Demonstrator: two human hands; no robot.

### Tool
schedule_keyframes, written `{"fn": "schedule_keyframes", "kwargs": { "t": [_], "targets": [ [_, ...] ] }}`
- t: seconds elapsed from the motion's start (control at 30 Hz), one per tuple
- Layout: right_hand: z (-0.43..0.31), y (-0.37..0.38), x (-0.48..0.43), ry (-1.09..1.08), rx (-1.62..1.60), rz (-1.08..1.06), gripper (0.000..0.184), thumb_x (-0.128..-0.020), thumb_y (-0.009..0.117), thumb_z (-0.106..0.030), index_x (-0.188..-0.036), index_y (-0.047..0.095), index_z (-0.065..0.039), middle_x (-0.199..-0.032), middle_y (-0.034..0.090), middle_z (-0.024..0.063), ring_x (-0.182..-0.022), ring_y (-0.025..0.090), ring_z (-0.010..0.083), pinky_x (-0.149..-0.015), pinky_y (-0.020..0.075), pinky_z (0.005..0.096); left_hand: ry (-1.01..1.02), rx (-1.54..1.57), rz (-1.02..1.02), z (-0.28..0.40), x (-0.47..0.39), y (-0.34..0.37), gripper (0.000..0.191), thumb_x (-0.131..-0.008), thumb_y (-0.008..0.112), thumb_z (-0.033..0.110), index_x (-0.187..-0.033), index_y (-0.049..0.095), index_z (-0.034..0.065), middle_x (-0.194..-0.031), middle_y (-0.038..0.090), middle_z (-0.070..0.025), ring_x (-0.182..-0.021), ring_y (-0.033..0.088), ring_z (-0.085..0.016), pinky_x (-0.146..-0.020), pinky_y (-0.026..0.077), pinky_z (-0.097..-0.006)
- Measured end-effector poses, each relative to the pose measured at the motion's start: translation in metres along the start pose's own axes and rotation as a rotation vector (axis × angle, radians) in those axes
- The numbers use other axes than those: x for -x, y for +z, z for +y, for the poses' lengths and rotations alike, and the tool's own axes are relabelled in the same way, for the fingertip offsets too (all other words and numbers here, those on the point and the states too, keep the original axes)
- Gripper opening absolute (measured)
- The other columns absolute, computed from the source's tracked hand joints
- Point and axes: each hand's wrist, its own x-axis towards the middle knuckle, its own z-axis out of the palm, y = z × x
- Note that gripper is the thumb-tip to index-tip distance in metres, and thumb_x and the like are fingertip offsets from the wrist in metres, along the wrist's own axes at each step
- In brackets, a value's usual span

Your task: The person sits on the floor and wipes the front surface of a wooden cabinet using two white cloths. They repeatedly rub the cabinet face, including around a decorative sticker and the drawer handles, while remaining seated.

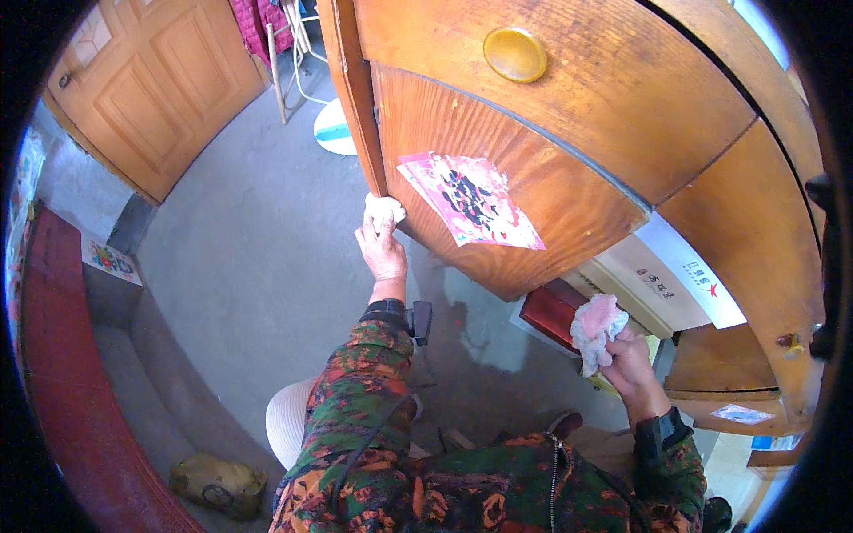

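My left hand [385, 256] grips a white cloth [382, 208] against the lower end of the narrow upright edge [353, 100] of a wooden cabinet. In my right hand [630, 370] is a crumpled pink and white cloth [596, 326], held up in front of the boxes at the cabinet's right. Between my hands is a wood-grained cabinet panel [560, 193] bearing a torn, peeling pink paper sticker [473, 200] with black marks. Above that panel sits a drawer front [426, 40] with a round yellow knob [514, 54].
Flat boxes bearing writing [656, 283] and a red box [550, 313] lie low at the right. A red-covered seat or chest [60, 346] curves along the left, near a yellowish bag [220, 485]. Behind are a wooden door [160, 86] and a metal-legged rack [276, 80] on the concrete floor [246, 233].
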Motion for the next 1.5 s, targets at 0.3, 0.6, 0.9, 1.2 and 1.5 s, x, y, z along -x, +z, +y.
{"fn": "schedule_keyframes", "kwargs": {
  "t": [0.3, 0.6, 0.9, 1.2, 1.5],
  "targets": [
    [0.005, -0.003, -0.008, 0.069, -0.019, 0.041, 0.054, -0.077, 0.043, 0.014, -0.13, 0.048, 0.005, -0.12, 0.059, 0.0153, -0.106, 0.061, 0.0306, -0.093, 0.049, 0.0442, -0.429, 0.143, -0.014, 0.011, 0.044, 0.036, 0.041, -0.075, 0.056, -0.009, -0.109, 0.069, 0.0105, -0.124, 0.06, -0.0166, -0.102, 0.056, -0.036, -0.09, 0.047, -0.0425],
    [0.005, 0.001, -0.004, 0.043, 0.033, 0.05, 0.052, -0.077, 0.044, 0.014, -0.128, 0.05, 0.004, -0.12, 0.059, 0.0146, -0.105, 0.061, 0.0299, -0.093, 0.0495, 0.0434, -0.959, 0.536, -0.053, 0.018, 0.055, 0.052, 0.043, -0.078, 0.052, -0.007, -0.118, 0.066, 0.0009, -0.109, 0.069, -0.0163, -0.092, 0.066, -0.023, -0.085, 0.049, -0.0327],
    [0.004, 0.0, -0.004, 0.014, 0.03, 0.017, 0.048, -0.082, 0.044, 0.011, -0.129, 0.048, 0.004, -0.119, 0.06, 0.0137, -0.106, 0.061, 0.0293, -0.092, 0.0496, 0.0419, -1.263, 0.975, -0.136, -0.005, 0.056, 0.064, 0.044, -0.077, 0.045, -0.012, -0.113, 0.067, 0.0009, -0.091, 0.065, -0.0031, -0.078, 0.06, -0.013, -0.067, 0.048, -0.0268],
    [0.002, -0.002, 0.004, -0.02, -0.004, -0.092, 0.044, -0.085, 0.047, 0.008, -0.129, 0.048, 0.005, -0.122, 0.059, 0.0154, -0.108, 0.061, 0.0285, -0.095, 0.048, 0.0426, -1.204, 0.95, -0.299, 0.011, 0.073, 0.05, 0.043, -0.078, 0.047, -0.011, -0.113, 0.065, 0.0075, -0.089, 0.065, -0.005, -0.065, 0.06, -0.015, -0.049, 0.043, -0.0282],
    [0.001, -0.01, 0.018, -0.053, -0.036, -0.046, 0.047, -0.086, 0.048, 0.009, -0.132, 0.044, 0.004, -0.126, 0.056, 0.0138, -0.111, 0.059, 0.0277, -0.098, 0.0475, 0.0423, -1.279, 0.96, -0.593, 0.072, 0.119, 0.025, 0.042, -0.078, 0.051, -0.008, -0.115, 0.063, 0.0075, -0.09, 0.064, -0.0053, -0.071, 0.062, -0.02, -0.055, 0.049, -0.0327]
  ]
}}
